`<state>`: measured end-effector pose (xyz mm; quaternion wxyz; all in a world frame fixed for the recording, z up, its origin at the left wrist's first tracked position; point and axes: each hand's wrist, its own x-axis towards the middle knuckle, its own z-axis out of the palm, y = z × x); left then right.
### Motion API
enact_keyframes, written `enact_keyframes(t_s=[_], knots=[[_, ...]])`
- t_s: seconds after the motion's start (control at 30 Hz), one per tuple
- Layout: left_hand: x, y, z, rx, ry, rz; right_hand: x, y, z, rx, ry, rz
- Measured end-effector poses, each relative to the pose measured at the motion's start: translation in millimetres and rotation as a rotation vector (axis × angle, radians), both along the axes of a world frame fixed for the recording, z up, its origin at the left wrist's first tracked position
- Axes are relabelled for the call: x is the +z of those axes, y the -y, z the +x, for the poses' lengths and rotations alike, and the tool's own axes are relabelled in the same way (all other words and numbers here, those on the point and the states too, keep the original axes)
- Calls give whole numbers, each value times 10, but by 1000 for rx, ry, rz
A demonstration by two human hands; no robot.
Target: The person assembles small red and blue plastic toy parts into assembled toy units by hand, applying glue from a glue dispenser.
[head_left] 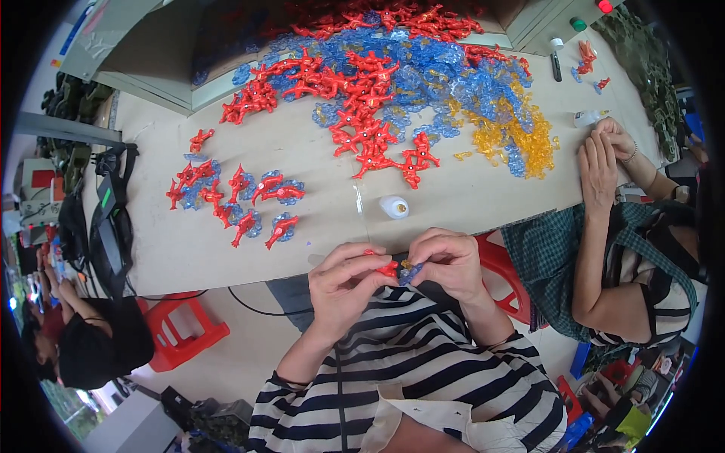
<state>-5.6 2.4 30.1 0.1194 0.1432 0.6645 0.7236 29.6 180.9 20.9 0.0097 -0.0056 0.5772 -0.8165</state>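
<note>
Just past the table's near edge, my left hand (343, 278) pinches a small red plastic figure (389, 269), mostly covered by the fingers. My right hand (451, 266) has its fingertips closed on a clear blue plastic piece (408, 273) with a bit of yellow at its top. The two parts meet or nearly meet between my hands; the exact contact is too small to tell. Beyond them a small white bottle (393, 207) lies or leans on the table. To the left are several red figures joined with blue pieces (282, 229).
Heaps of red figures (365, 136), clear blue pieces (423, 83) and yellow pieces (533, 137) spread across the table (325, 204). A co-worker's hands (602, 158) are at the right, near another small bottle (589, 118). A black marker (556, 64) lies farther back.
</note>
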Motion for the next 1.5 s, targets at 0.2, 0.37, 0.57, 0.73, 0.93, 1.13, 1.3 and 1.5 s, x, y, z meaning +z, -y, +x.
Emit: enact_keyframes(t_s=[0.2, 0.37, 0.57, 0.73, 0.93, 1.13, 1.3, 1.5], knots=[[16, 13, -39, -22, -116, -106, -19, -15, 3, 38, -6, -6], [-10, 41, -59, -56, -206, -127, -38, 4, -2, 16, 15, -86], [16, 43, -59, -111, -130, -42, -20, 21, 21, 10, -3, -27], [-15, -4, -8, 5, 23, 24, -7, 40, 30, 5, -16, 53], [-197, 59, -88, -71, -129, 143, 30, 55, 13, 17, -107, 182], [-204, 32, -115, -56, -153, 181, 21, 49, 44, -19, -135, 182], [-234, 29, -107, -60, -150, 208, 33, 20, 19, -13, -134, 206], [-181, 64, -138, -82, -215, 103, 114, -10, 4, 41, -107, 303]])
